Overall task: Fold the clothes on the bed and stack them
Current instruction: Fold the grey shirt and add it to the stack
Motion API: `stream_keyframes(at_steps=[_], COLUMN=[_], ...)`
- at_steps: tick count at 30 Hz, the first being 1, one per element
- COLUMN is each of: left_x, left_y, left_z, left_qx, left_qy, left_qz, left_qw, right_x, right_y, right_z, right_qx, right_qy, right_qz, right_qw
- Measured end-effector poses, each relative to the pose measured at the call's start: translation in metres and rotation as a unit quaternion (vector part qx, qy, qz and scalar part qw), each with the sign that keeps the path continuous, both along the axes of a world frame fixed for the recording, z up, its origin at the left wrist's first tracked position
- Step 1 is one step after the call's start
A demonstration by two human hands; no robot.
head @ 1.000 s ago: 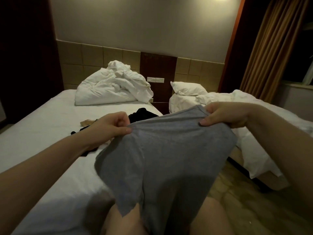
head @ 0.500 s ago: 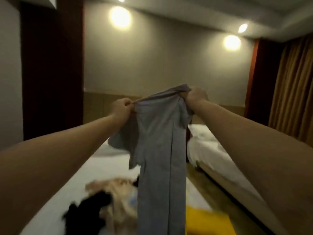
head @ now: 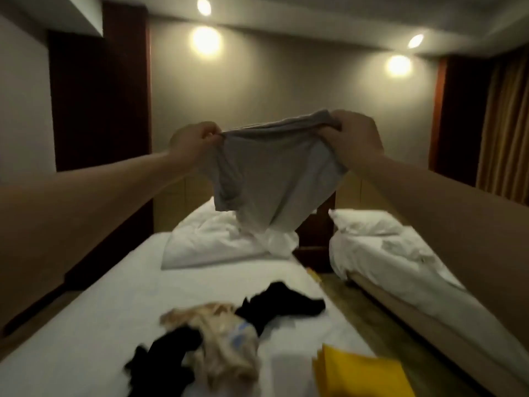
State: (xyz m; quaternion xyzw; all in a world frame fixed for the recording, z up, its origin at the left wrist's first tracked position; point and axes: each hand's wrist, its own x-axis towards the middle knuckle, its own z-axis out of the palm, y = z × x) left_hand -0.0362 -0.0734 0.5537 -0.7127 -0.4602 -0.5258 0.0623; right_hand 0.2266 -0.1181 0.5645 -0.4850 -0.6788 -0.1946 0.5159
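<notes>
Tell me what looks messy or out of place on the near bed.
Nothing looks damaged. Black clothes and a beige garment lie tangled in an unfolded heap on the bed; the white duvet is bunched at its head. A yellow item sits at the near right corner. Left hand and right hand hold a grey garment aloft.

The bed has bare white sheet at middle left, where there is room to reach. Low in the frame, black clothes, a tan cloth and a yellow thing lie in the way. A crumpled white blanket blocks the far end.
</notes>
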Motion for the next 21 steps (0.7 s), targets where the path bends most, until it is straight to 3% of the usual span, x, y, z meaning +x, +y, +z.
stream_keyframes(at_steps=[3,5,12,18,21], left_x=[-0.017,-0.019,-0.014,-0.010,-0.008], left_y=[-0.046,-0.074,-0.134,-0.158,-0.159], left_z=[-0.045,-0.062,-0.074,-0.078,-0.075], left_qx=[-0.020,-0.009,0.097,0.061,0.050], left_qy=[0.057,0.098,0.057,0.154,0.156], left_qz=[0.009,0.033,0.057,0.030,-0.003], left_qw=[0.998,0.995,0.992,0.986,0.986], right_x=[0.005,0.004,0.002,0.017,0.025], right_y=[-0.047,-0.077,-0.139,-0.149,-0.156], right_z=[-0.040,-0.048,-0.025,-0.034,-0.039], right_qx=[-0.085,-0.117,-0.089,-0.131,-0.121], right_qy=[-0.142,-0.173,-0.125,-0.078,-0.068], right_qz=[-0.009,-0.009,-0.027,-0.028,-0.007], right_qw=[0.986,0.978,0.988,0.988,0.990])
